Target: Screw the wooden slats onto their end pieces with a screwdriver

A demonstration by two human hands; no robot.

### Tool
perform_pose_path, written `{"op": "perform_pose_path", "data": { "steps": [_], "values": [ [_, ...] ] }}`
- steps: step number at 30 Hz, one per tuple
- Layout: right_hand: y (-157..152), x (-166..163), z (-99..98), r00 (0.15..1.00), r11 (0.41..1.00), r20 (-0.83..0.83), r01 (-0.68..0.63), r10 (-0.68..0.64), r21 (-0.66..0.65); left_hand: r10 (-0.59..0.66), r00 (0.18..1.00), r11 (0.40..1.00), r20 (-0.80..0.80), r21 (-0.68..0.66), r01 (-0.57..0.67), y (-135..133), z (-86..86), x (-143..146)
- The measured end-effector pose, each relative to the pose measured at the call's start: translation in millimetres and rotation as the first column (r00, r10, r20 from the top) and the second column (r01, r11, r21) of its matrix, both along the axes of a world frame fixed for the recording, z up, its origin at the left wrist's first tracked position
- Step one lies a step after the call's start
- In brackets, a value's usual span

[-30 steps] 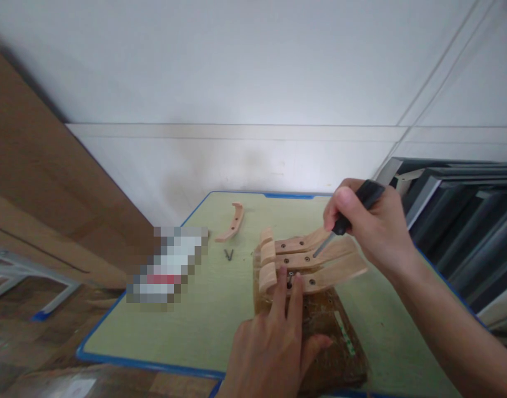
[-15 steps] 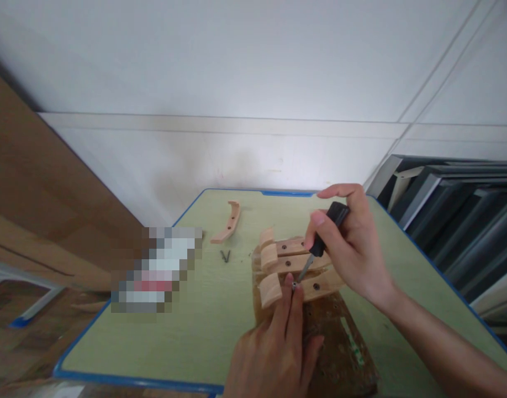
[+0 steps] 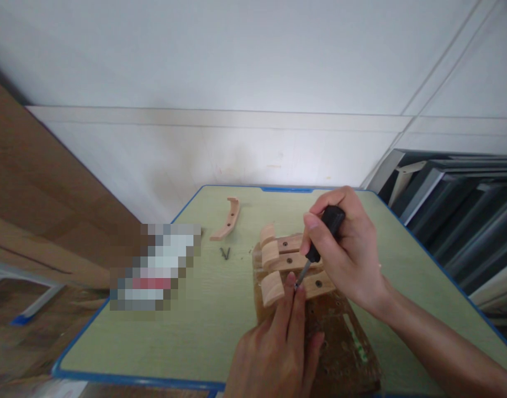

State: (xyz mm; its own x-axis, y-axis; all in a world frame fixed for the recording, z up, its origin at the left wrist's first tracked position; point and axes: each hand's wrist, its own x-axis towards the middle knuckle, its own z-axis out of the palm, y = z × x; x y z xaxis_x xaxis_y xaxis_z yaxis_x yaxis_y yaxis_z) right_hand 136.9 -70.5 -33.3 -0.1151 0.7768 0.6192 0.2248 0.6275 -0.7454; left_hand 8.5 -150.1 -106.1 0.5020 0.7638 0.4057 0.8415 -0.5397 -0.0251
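Observation:
My right hand is closed around the black handle of a screwdriver. The driver slants down and left, its metal tip at a screw in the nearest curved wooden piece. With fingers stretched out, my left hand presses on that piece, two fingertips on either side of the screwdriver tip. Beyond it lie two more curved wooden pieces, one just behind and another farther back, with dark round screw spots. All three rest on a worn brown wooden board. My right hand partly covers their right ends.
A loose curved wooden piece with two holes lies farther left on the green table. Nearby are a few small dark screws. A blurred-out item sits at the left edge. Dark framed panels lean at the right.
My right forefinger, raised before, has curled onto the screwdriver handle. The screwdriver stays at the same screw, and my left hand has hardly moved. The view has shifted slightly.

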Motion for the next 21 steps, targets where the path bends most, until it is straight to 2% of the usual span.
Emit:
{"op": "perform_pose_path", "data": {
  "steps": [5, 11, 15, 21],
  "values": [
    [-1, -2, -1.7, 1.000, 1.000, 0.002, -0.015, 0.015, -0.009, -0.006, 1.000, 1.000, 0.018, 0.022, 0.006, 1, -0.3, 0],
    [-2, -7, -5.4, 0.998, 0.997, -0.006, 0.067, -0.067, 0.047, -0.019, 0.999, 0.999, 0.034, 0.033, 0.018, 1, 0.3, 0],
    [0, -7, -8.1, 0.998, 0.996, -0.018, 0.066, -0.065, 0.057, -0.011, 1.000, 1.000, 0.026, 0.027, 0.011, 1, 0.4, 1],
    [3, -12, -19.8, 0.995, 0.976, -0.086, 0.072, -0.055, 0.204, -0.049, 0.996, 0.997, 0.073, 0.062, 0.044, 4, -2.6, 1]
  ]
}}
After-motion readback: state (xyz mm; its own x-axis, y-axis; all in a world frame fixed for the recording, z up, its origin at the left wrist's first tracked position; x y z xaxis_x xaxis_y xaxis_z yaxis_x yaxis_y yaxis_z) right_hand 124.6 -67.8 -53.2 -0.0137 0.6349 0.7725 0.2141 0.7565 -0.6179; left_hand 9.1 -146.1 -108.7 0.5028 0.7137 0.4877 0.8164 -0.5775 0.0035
